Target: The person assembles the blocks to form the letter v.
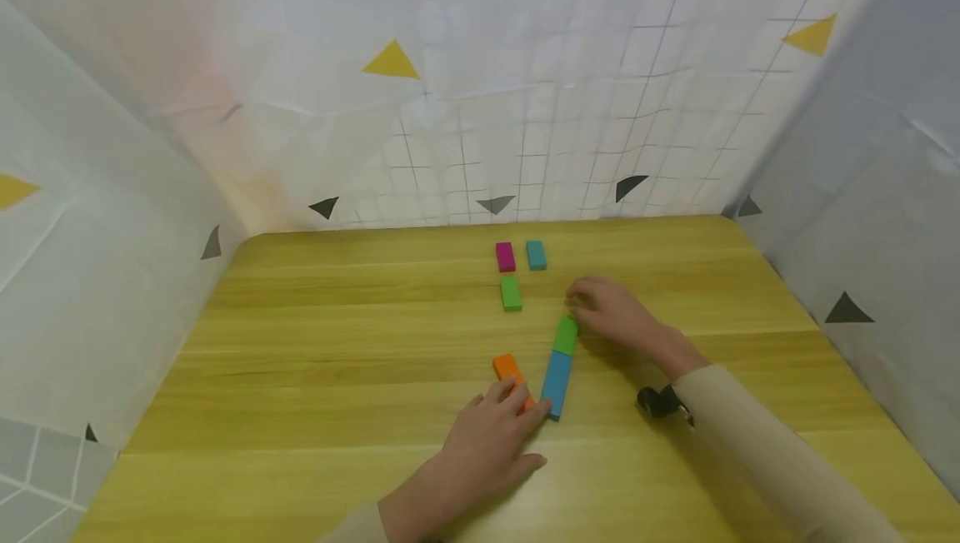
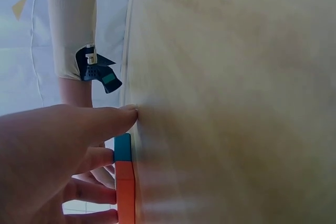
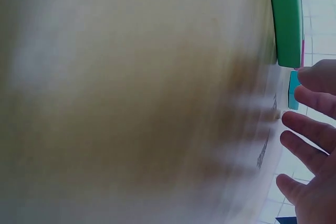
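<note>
A blue block [image 1: 557,385] and a green block [image 1: 566,336] lie end to end in one slanted line on the table. Left of them is an orange block [image 1: 513,372], partly covered by my left hand [image 1: 487,443]. That hand's fingertips rest on the orange block and at the near end of the blue one, thumb out to the side. My right hand [image 1: 618,314] hovers just beyond the far end of the green block, holding nothing. In the right wrist view its fingers [image 3: 310,121] are spread, and the thumb is close to the green block's end [image 3: 287,35].
Farther back lie a second green block [image 1: 511,294], a magenta block [image 1: 506,256] and a teal block [image 1: 536,255]. The wood-grain table [image 1: 315,376] is enclosed by pale sheets [image 1: 300,127] at the back and sides. A black wrist device [image 1: 660,401] sits under the right sleeve.
</note>
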Tool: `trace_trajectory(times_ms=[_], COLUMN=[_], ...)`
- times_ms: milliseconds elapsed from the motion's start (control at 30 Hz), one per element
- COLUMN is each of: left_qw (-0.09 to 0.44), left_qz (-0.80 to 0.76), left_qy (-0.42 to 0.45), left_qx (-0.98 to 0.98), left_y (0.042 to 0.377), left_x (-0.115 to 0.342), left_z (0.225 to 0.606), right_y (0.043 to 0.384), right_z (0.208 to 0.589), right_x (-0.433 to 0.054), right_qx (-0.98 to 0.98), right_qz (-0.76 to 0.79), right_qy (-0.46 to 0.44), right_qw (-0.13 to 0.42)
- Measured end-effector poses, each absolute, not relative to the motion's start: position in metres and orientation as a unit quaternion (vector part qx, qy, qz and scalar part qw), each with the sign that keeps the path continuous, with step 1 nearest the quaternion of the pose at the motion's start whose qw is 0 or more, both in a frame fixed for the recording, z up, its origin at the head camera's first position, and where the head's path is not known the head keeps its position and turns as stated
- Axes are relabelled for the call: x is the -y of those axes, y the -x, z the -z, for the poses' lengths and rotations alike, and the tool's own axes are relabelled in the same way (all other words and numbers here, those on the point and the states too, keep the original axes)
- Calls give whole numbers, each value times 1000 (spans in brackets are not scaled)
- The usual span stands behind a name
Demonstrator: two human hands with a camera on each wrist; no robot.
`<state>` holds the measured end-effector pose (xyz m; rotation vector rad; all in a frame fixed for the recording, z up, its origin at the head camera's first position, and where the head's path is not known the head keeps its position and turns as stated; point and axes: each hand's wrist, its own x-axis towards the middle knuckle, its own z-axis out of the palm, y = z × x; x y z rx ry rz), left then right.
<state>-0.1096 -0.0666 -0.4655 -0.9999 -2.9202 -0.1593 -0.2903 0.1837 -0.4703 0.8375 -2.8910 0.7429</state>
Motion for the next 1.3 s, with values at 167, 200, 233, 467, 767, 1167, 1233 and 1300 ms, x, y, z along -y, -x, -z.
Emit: trace_trajectory(times_ms=[167, 200, 233, 467, 767, 1167, 1233, 1300], left_qw=[20, 18, 17, 17, 21, 33, 41, 44], left_qz=[54, 54, 54, 55, 54, 59, 55, 54], left_qy=[322, 322, 322, 325, 333, 337, 339, 342], left_qx=[945, 945, 945, 944, 941, 939, 938, 937], left_y=[110, 110, 110, 110, 111, 112, 113, 113], left_x=[66, 66, 66, 67, 68, 68, 68, 68], left_z=[465, 464, 464, 465, 466, 467, 467, 466], right_y=[296, 298, 299, 309, 319, 345, 350, 354], right_z=[470, 470, 470, 471, 471, 462, 460, 459], right_x=[-182, -182, -182, -181, -182, -170, -165, -161], right_qx=[933, 933, 933, 934, 938, 936, 936, 935], right_qz=[-238, -237, -237, -233, -235, -236, -241, -242], right_qy=[-269, -271, -269, -270, -253, -261, -258, -258], right_qw=[19, 20, 19, 24, 11, -11, -11, -10])
